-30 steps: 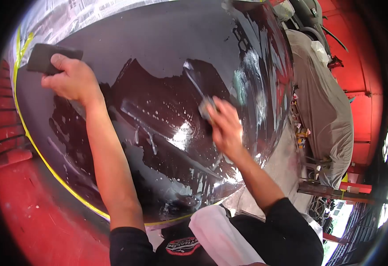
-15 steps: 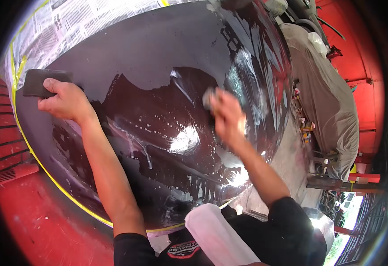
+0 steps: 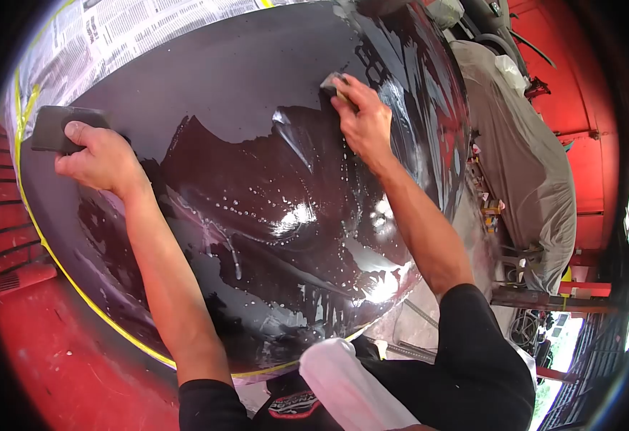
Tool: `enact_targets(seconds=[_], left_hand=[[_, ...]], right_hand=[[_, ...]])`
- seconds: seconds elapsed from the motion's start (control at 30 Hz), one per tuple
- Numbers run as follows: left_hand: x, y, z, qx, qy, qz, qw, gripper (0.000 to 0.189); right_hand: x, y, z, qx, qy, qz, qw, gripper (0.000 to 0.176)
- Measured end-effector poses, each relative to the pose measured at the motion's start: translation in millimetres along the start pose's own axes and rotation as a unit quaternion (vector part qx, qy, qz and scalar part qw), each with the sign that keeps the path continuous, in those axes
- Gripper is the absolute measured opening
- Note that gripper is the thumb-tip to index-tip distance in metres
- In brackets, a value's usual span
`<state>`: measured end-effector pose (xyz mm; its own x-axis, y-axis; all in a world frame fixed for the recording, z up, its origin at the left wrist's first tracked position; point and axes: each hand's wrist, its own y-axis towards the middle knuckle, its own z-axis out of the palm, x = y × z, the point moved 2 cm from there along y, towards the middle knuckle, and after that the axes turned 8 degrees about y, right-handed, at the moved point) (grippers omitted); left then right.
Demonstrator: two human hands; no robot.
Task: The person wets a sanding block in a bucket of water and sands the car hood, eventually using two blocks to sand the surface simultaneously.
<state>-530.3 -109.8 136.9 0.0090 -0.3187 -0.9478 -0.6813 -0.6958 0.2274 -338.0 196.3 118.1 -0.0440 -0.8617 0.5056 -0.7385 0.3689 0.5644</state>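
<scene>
A large, dark, curved car panel (image 3: 257, 165), wet with droplets and streaks, fills the middle of the head view. On its left side, my left hand (image 3: 103, 154) is closed around a dark, flat, rectangular pad (image 3: 47, 131), thumb on top. My right hand (image 3: 366, 122) grips a small grey sanding block (image 3: 333, 83) at the panel's upper middle, and its underside is hidden. Dull film covers the upper area, while glossy wet patches spread below both hands.
Newspaper masking (image 3: 120, 32) covers the top left edge, and yellow tape (image 3: 85, 291) follows the panel's left rim. Red bodywork (image 3: 70, 352) lies at lower left. A grey cover (image 3: 523, 158) drapes something at right. A white cloth (image 3: 350, 388) hangs over my front.
My right hand has moved up with the sanding block, from the panel's middle toward its upper part. My left hand stays almost in place on the pad.
</scene>
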Motion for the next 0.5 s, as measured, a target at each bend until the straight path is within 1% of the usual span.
enact_targets(seconds=[0.03,0.07,0.1,0.13,0.17,0.23,0.27,0.33,0.37,0.4,0.47,0.5], left_hand=[[1,1,0,0.001,-0.001,-0.001,1.000,0.061],[0,1,1,0.001,-0.003,-0.007,1.000,0.061],[0,0,2,0.002,0.002,-0.014,1.000,0.061],[1,1,3,0.001,0.007,-0.021,1.000,0.061],[1,2,3,-0.004,0.006,-0.027,1.000,0.061],[0,-1,1,-0.001,-0.002,-0.001,1.000,0.062],[0,2,0,-0.006,0.002,-0.003,1.000,0.062],[0,1,0,-0.002,0.007,0.005,1.000,0.063],[0,1,-1,-0.001,-0.010,0.000,1.000,0.063],[1,1,-2,-0.002,-0.011,-0.005,1.000,0.063],[3,2,2,0.013,-0.005,-0.020,1.000,0.063],[3,4,3,0.010,-0.005,-0.024,1.000,0.063]], right_hand=[[2,0,-2,0.007,0.014,0.013,1.000,0.033],[4,-31,-9,0.007,-0.022,-0.034,0.999,0.036],[6,-73,-17,0.010,-0.011,-0.055,0.998,0.037],[6,-98,-20,0.013,0.002,-0.077,0.997,0.039],[5,-87,-18,0.017,0.002,-0.082,0.996,0.039],[9,-58,-16,0.020,-0.025,-0.093,0.995,0.041],[5,-24,-6,0.016,-0.033,-0.012,0.999,0.037],[-3,18,7,-0.010,-0.001,-0.014,1.000,0.033],[-2,10,2,0.004,-0.033,-0.031,0.999,0.032],[5,-14,-6,0.008,-0.026,-0.024,0.999,0.035],[17,-84,-23,0.034,-0.028,-0.070,0.997,0.041],[29,-102,-27,0.038,-0.002,-0.064,0.997,0.042]])
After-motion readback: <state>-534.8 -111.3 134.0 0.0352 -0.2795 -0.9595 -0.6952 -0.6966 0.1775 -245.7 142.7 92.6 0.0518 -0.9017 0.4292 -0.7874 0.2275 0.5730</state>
